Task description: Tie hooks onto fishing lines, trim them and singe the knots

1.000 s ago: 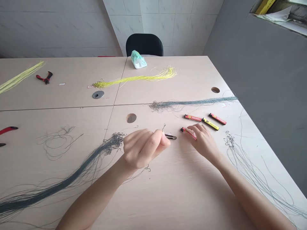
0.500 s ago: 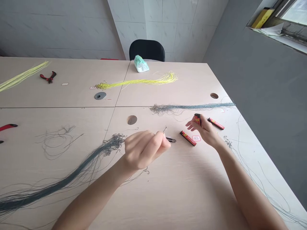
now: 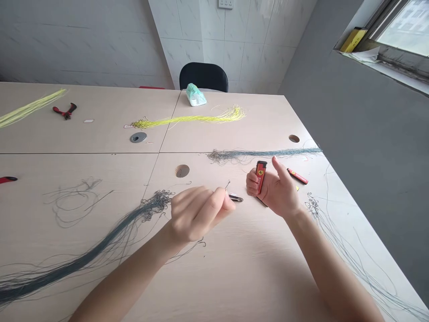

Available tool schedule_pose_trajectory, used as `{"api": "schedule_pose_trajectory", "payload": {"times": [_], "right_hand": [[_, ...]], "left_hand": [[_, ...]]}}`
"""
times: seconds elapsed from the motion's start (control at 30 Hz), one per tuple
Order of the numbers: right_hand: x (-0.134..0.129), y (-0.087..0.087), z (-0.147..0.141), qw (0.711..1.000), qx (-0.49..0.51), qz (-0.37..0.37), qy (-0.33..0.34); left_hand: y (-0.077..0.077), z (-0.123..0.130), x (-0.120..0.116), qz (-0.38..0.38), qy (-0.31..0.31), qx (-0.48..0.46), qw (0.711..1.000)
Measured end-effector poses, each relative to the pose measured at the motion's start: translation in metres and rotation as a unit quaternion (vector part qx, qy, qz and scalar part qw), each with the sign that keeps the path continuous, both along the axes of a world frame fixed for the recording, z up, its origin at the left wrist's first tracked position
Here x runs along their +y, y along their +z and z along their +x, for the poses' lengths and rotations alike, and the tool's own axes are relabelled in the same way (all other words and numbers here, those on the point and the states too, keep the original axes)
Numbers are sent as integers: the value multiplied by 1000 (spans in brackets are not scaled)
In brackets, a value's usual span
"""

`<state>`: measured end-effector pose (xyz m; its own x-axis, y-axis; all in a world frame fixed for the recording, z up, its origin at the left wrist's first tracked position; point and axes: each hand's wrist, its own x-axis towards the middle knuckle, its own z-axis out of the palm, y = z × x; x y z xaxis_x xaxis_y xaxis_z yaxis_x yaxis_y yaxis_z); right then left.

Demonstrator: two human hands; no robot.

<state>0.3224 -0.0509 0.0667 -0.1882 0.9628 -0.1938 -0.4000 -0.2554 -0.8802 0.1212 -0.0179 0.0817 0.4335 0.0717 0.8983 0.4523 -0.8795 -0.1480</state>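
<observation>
My left hand [image 3: 199,212] is closed in a pinch over the middle of the table. A small fish hook [image 3: 228,184] sticks up from its thumb and fingertip; any line on it is hidden. My right hand [image 3: 278,190] holds a red lighter [image 3: 260,178] with a black top upright in its curled fingers, thumb raised and off the lighter. Just beyond the left fingertips lie nail clippers [image 3: 236,198]. Behind the right hand a second lighter [image 3: 262,202] is mostly covered, and another red lighter [image 3: 298,176] lies to its right.
Dark line bundles with hooks lie at the left [image 3: 110,239], at the back [image 3: 268,153] and at the right [image 3: 338,237]. Yellow line [image 3: 191,119] stretches across the far table, near a plastic packet [image 3: 195,95]. Pliers [image 3: 66,111] lie far left. The table has a round hole [image 3: 182,171].
My right hand has turned its palm toward me and moved slightly left, bringing the lighter upright, with the thumb lifted. My left hand keeps its pinch on the hook. The view has tilted up slightly.
</observation>
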Motion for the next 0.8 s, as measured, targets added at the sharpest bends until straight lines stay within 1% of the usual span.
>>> {"api": "schedule_pose_trajectory", "payload": {"times": [0.07, 0.23, 0.43, 0.63, 0.8], "right_hand": [[-3, 2, -4, 1000, -18, -18, -4], [-8, 7, -11, 996, -66, -37, -42], [-5, 3, -9, 992, -65, -77, -81], [-2, 3, -5, 989, -54, -100, -91], [-2, 3, -6, 986, -61, -119, -99]], "left_hand": [[0, 0, 0, 1, -5, 2, 1000], [1, 1, -1, 3, -3, 4, 1000], [-1, 1, -2, 2, -4, 3, 1000], [0, 2, -1, 2, -18, 5, 1000], [3, 1, -2, 3, -16, 7, 1000]]}}
